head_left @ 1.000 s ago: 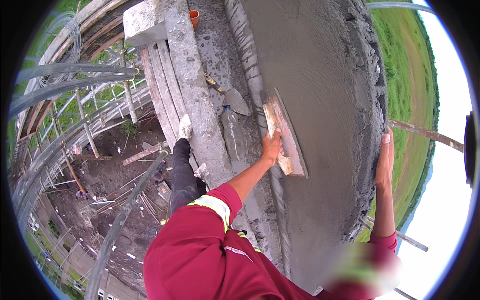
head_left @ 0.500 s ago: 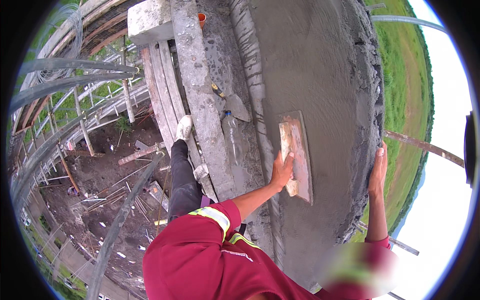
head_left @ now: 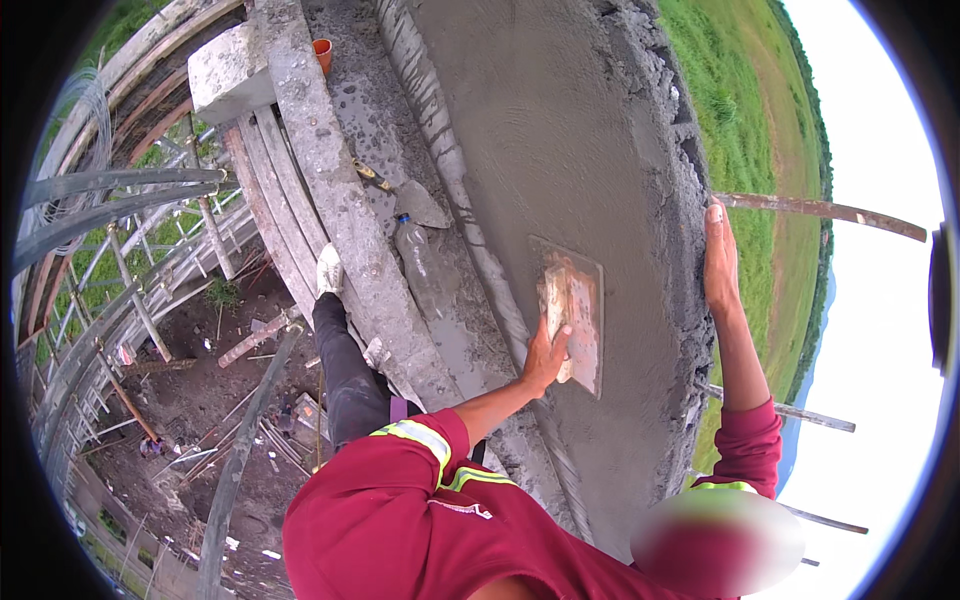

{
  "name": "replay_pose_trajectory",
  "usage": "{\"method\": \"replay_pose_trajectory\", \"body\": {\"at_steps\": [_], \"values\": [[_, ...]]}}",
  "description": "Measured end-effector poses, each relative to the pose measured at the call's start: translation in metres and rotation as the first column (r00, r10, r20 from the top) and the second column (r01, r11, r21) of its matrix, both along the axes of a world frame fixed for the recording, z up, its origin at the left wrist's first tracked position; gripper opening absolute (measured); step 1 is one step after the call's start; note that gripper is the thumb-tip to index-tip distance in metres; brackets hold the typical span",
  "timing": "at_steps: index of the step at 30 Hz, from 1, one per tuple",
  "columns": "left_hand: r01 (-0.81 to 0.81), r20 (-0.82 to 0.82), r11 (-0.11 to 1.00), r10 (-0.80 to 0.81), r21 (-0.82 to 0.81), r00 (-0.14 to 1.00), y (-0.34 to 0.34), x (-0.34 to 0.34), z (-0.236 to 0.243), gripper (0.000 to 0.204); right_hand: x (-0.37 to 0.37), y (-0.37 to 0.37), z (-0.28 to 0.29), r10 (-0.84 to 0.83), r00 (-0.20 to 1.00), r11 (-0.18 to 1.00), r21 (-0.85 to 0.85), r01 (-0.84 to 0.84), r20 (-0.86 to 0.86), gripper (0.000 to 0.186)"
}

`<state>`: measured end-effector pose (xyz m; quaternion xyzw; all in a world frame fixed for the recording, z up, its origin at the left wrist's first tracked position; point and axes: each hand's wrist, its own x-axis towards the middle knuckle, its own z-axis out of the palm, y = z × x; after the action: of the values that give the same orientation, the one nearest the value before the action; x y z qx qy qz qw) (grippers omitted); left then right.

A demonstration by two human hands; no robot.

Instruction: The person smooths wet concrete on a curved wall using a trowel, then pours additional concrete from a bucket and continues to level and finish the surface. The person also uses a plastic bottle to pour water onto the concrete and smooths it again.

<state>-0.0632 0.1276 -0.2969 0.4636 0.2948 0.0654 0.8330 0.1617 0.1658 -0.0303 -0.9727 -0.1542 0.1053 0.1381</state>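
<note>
My left hand [head_left: 545,357] is closed around the pale wooden handle of a plastering float [head_left: 587,330]. The float's plate, smeared with mortar, lies on the smooth wet grey mortar [head_left: 540,130]. At the right, my right hand [head_left: 720,262] rests with fingers stretched along the rough outer edge of the mortared surface, holding nothing. To the left of the float, a pointed trowel [head_left: 420,205] with a yellow and black handle lies on the concrete ledge. Next to it lies a clear plastic bottle [head_left: 420,265] with a blue cap.
A concrete block [head_left: 230,85] and an orange cup [head_left: 322,55] are farther ahead. Wooden planks [head_left: 270,190] run beside the ledge, under a white shoe [head_left: 329,270]. Scaffold poles [head_left: 245,440] stand over a drop on the left. Beyond the right edge, a rusty pole [head_left: 820,207] sticks out above grass.
The whole view has shifted and turned. My left hand has moved the float rightward over the mortar, nearer the rough edge. My right hand stays at that edge, its fingers near the rusty pole.
</note>
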Motion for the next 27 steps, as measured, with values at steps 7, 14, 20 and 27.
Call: {"method": "replay_pose_trajectory", "body": {"at_steps": [7,14,20,27], "values": [[-0.338,0.411,0.873,0.181,0.35,0.893,0.209,0.141,0.037,0.05,0.002,-0.007,-0.002,0.034,0.997,0.995,0.095,-0.028,-0.063,0.085],[-0.197,-0.102,0.962,0.18,-0.188,0.978,0.31,0.158,0.046,0.036,0.022,0.088,0.034,0.04,0.986,0.988,0.154,-0.015,-0.164,0.087],[-0.303,0.386,0.887,0.159,0.348,0.909,0.295,0.179,0.045,0.055,0.112,0.216,0.013,-0.032,0.977,0.928,0.356,0.108,-0.213,0.089],[-0.306,0.063,0.952,0.306,-0.007,0.95,0.514,0.288,-0.034,0.029,0.104,0.21,-0.012,0.021,0.997,0.998,0.055,-0.025,0.08,0.077]]}}
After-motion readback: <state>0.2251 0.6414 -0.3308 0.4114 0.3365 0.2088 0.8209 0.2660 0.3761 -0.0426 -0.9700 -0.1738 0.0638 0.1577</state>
